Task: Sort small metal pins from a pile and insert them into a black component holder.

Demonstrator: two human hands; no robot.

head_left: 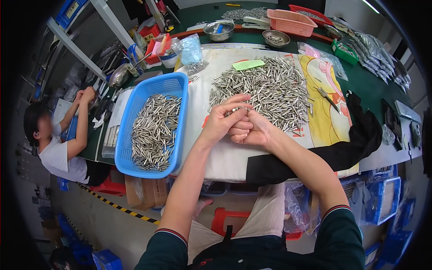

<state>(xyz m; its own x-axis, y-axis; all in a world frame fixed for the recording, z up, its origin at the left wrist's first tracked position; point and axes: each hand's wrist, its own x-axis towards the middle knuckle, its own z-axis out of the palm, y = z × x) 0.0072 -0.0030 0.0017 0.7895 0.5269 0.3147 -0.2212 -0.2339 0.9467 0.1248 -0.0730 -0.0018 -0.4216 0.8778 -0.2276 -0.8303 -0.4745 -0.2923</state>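
Observation:
My left hand [223, 118] and my right hand [253, 128] meet over the near edge of a pile of metal pins. Both are closed, the fingers curled against each other. A few shiny ends of metal pins [237, 109] show between the thumb and fingers; how many each hand holds is hidden. Beyond them a wide heap of loose silvery pins [274, 85] spreads on a pale printed cloth [225, 157]. A light green slip [248, 65] lies on the heap's far side. To the left, a blue plastic basket [120, 148] contains many similar pins [155, 130].
Pliers [328, 99] and a black cloth [315, 150] lie at right. Metal bowls [219, 30] and a pink basket [292, 22] stand along the back, near a green tray [344, 52]. Another person [65, 144] works at the left. A red stool [229, 218] is below.

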